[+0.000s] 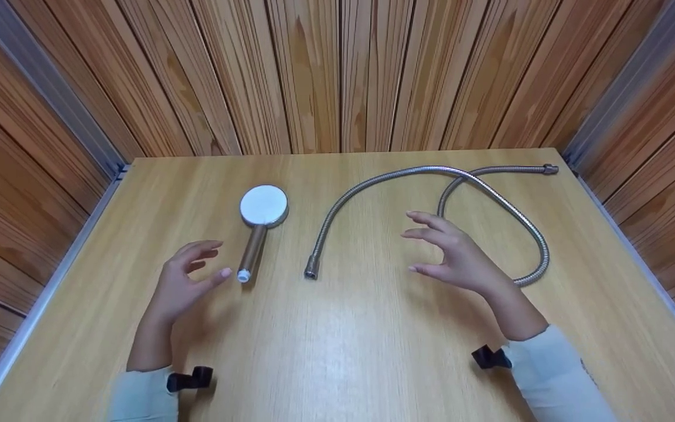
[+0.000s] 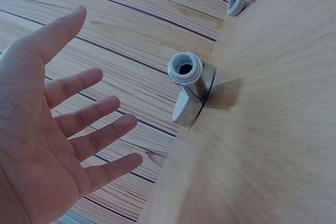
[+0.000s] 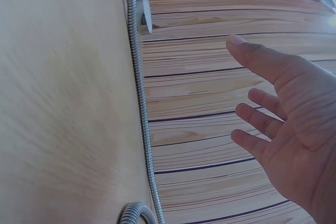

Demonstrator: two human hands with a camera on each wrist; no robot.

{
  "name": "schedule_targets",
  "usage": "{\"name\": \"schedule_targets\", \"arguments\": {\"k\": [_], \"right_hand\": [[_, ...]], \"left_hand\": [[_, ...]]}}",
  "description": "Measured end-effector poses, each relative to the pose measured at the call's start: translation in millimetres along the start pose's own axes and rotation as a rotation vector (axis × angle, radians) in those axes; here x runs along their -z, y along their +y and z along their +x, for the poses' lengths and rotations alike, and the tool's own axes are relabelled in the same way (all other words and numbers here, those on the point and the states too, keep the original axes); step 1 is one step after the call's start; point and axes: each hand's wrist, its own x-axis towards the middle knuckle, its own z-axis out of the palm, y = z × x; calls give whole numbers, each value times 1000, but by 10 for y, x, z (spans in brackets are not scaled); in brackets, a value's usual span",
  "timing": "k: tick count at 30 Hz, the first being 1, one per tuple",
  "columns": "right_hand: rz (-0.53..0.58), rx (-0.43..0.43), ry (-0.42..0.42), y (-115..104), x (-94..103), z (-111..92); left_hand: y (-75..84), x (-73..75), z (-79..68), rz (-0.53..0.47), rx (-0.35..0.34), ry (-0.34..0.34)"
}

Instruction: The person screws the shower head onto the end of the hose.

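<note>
Both hands are empty: the left hand (image 1: 182, 287) holds its fingers spread and lightly bent with the thumb well away from them, and the right hand (image 1: 460, 258) shows a similarly wide gap between thumb and fingers. The shower head (image 1: 263, 205) lies just beyond the left fingertips and to their right, its handle (image 1: 252, 249) slanting back so that the white threaded end sits just beside the thumb, apparently without contact. A careless thumb could knock that end first, and the rounded handle would probably swivel or roll out of reach. The metal hose (image 1: 384, 174) arcs beyond the right fingertips, crosses itself there and loops round behind that hand; its near fitting (image 1: 312, 268) lies well to the left of the right fingers, between the two hands. Since the right hand and wrist overlap the loop in the head view, a low sweep could snag it. Pulling the near fitting sharply might tighten the crossing, or make the springy coil whip round and drag the far fitting (image 1: 550, 169), beyond and right of those fingers, across the table (image 1: 337, 340).
</note>
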Motion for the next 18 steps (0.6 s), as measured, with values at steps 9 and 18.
{"name": "schedule_targets", "arguments": {"k": [9, 18], "right_hand": [[47, 5, 11, 13, -119, 86], [93, -24, -30, 1, -262, 201]], "left_hand": [[-33, -37, 36, -47, 10, 20], [-67, -55, 84, -84, 33, 0]]}}
